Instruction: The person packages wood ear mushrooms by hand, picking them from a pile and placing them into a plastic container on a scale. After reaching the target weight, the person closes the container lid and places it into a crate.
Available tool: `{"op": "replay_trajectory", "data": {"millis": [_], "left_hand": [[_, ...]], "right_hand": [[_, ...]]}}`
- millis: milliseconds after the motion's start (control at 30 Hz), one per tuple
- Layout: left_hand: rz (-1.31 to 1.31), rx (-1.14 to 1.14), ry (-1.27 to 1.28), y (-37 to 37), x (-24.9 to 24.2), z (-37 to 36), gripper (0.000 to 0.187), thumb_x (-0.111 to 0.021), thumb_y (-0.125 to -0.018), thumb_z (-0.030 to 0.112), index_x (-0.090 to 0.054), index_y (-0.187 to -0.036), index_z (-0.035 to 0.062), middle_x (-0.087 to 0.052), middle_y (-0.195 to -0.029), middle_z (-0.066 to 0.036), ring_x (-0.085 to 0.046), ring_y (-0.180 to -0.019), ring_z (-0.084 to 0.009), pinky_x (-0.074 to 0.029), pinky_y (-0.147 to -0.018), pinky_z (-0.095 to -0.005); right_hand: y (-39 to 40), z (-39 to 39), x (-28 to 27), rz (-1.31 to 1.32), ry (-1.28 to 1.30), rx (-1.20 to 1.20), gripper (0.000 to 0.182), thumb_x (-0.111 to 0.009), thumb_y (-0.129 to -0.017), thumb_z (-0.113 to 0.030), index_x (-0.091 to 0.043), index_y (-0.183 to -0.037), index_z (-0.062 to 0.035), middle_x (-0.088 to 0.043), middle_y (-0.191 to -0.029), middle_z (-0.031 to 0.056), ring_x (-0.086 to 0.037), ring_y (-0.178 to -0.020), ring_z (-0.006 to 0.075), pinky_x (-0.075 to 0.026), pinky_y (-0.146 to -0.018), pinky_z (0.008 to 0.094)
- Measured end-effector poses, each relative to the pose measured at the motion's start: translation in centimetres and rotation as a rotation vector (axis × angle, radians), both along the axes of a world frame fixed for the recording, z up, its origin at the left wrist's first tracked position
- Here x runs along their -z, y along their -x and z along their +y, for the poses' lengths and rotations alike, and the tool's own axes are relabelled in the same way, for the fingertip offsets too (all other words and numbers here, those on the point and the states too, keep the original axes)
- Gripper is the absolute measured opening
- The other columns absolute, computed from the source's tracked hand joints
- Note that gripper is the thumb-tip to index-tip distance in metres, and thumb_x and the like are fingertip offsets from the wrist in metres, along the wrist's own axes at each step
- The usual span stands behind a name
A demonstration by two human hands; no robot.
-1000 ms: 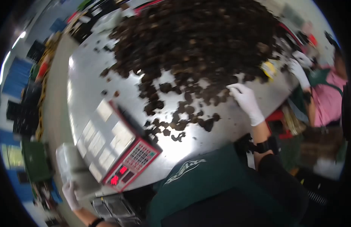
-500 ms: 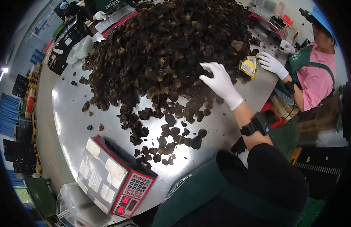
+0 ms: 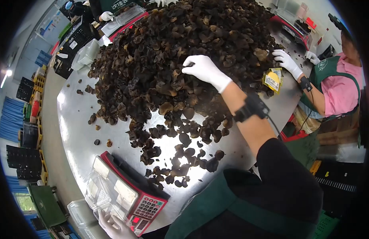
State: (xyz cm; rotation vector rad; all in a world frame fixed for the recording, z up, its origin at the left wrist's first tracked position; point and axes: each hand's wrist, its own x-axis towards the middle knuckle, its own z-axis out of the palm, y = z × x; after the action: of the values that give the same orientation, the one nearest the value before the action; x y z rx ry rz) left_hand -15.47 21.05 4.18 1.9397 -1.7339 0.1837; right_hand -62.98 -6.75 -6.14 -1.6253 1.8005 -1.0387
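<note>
My left hand, in a white glove, grips the near end of a clear plastic container. The container lies tilted over the top of a red-framed digital scale with a keypad and lit red digits. Over the big heap of dark dried wood ear mushrooms hovers my right hand, also gloved in white. Its fingers are bent, with a small gap between thumb and fingers, and nothing shows in them. Loose mushroom pieces lie scattered on the metal table between the heap and me.
A yellow-and-clear packet sits at the heap's right edge. Beside it are the gloved hand and pink sleeve of a co-worker. Stacked clear containers stand below the scale. More scales, crates and another gloved hand are at the far side.
My left hand has come into view with a clear container over the scale. My right hand has moved left over the heap, its fingers drawn closer together. The view has shifted slightly.
</note>
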Motion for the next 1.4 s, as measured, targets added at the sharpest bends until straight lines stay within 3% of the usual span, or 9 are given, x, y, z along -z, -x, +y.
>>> {"op": "replay_trajectory", "data": {"millis": [67,133,267,533,733,833,900,1267,1400], "left_hand": [[-0.038,0.008,-0.008,1.9,-0.2,-0.6,0.046,-0.062,-0.095,0.008,-0.053,-0.14,0.0052,-0.062,-0.128,-0.018,-0.064,-0.106,-0.0312,-0.052,-0.086,-0.0358],[0.091,0.122,0.281,6.3,0.6,-2.8,0.011,-0.06,-0.091,0.0,-0.069,-0.094,-0.0056,-0.069,-0.085,-0.007,-0.065,-0.074,-0.0178,-0.052,-0.068,-0.0311],[0.254,0.613,-0.077,12.5,1.2,-6.5,0.021,-0.063,-0.085,-0.007,-0.068,-0.104,0.0003,-0.066,-0.097,-0.016,-0.065,-0.086,-0.027,-0.052,-0.076,-0.0331],[0.662,0.776,-0.347,21.0,3.1,-8.8,0.007,-0.068,-0.09,0.005,-0.068,-0.096,0.0019,-0.066,-0.083,-0.003,-0.055,-0.068,-0.0066,-0.043,-0.061,-0.0227],[0.565,0.813,-0.457,21.0,5.4,-6.9,0.01,-0.068,-0.089,0.007,-0.064,-0.086,-0.0007,-0.063,-0.077,-0.014,-0.063,-0.066,-0.0273,-0.049,-0.062,-0.0348],[0.563,0.796,-0.543,20.7,6.8,-5.7,0.01,-0.066,-0.091,0.007,-0.065,-0.086,-0.0012,-0.064,-0.076,-0.011,-0.059,-0.064,-0.0153,-0.047,-0.061,-0.029],[0.582,0.802,-0.595,20.7,7.3,-5.2,0.007,-0.067,-0.088,0.005,-0.064,-0.086,-0.0007,-0.063,-0.077,-0.014,-0.063,-0.065,-0.0291,-0.05,-0.061,-0.036],[0.326,0.898,-0.402,20.3,10.7,-4.1,0.007,-0.066,-0.081,0.002,-0.06,-0.082,0.0038,-0.063,-0.078,-0.013,-0.063,-0.071,-0.0339,-0.051,-0.065,-0.0435],[0.348,0.802,-0.493,18.2,11.0,-2.7,0.01,-0.068,-0.086,0.008,-0.062,-0.08,0.0024,-0.064,-0.078,-0.014,-0.064,-0.075,-0.0342,-0.05,-0.068,-0.0414]], "right_hand": [[-0.8,2.9,-0.8,-0.274,0.049,-0.037,0.027,-0.076,-0.083,-0.024,-0.072,-0.097,-0.002,-0.071,-0.085,0.0043,-0.064,-0.08,0.0113,-0.051,-0.076,0.0274],[-2.3,6.6,-2.3,-0.406,0.035,-0.08,0.025,-0.076,-0.084,-0.02,-0.07,-0.099,-0.0003,-0.069,-0.082,0.0022,-0.061,-0.078,0.0082,-0.05,-0.073,0.0252],[-5.4,12.8,-3.2,-0.38,0.057,-0.176,0.027,-0.077,-0.082,-0.014,-0.068,-0.104,-0.0007,-0.066,-0.083,0.0023,-0.056,-0.071,0.0057,-0.049,-0.066,0.0237],[-7.9,21.2,-4.8,-0.225,0.13,-0.242,0.025,-0.074,-0.079,-0.005,-0.066,-0.103,-0.0056,-0.065,-0.087,0.0084,-0.061,-0.066,0.0168,-0.051,-0.06,0.0302],[-7.7,24.1,-2.4,-0.028,0.238,-0.324,0.021,-0.071,-0.081,-0.011,-0.067,-0.101,-0.0062,-0.067,-0.09,0.0104,-0.065,-0.086,0.0287,-0.053,-0.076,0.0385],[-7.9,25.6,-0.2,-0.01,0.245,-0.334,0.021,-0.072,-0.079,-0.01,-0.066,-0.098,-0.0046,-0.066,-0.09,0.011,-0.065,-0.085,0.0296,-0.053,-0.075,0.0385],[-8.4,26.5,0.6,-0.007,0.266,-0.317,0.022,-0.072,-0.077,-0.006,-0.065,-0.098,-0.003,-0.066,-0.091,0.0114,-0.065,-0.083,0.0291,-0.053,-0.074,0.0381],[-4.2,22.3,0.6,0.223,0.298,-0.051,0.014,-0.071,-0.081,-0.016,-0.066,-0.091,-0.0078,-0.066,-0.088,0.0083,-0.061,-0.086,0.0288,-0.05,-0.077,0.0411],[1.5,15.8,2.7,0.423,0.315,0.166,0.039,-0.075,-0.076,-0.014,-0.064,-0.112,-0.0072,-0.06,-0.124,0.0103,-0.055,-0.113,0.0312,-0.047,-0.093,0.0431]]}}
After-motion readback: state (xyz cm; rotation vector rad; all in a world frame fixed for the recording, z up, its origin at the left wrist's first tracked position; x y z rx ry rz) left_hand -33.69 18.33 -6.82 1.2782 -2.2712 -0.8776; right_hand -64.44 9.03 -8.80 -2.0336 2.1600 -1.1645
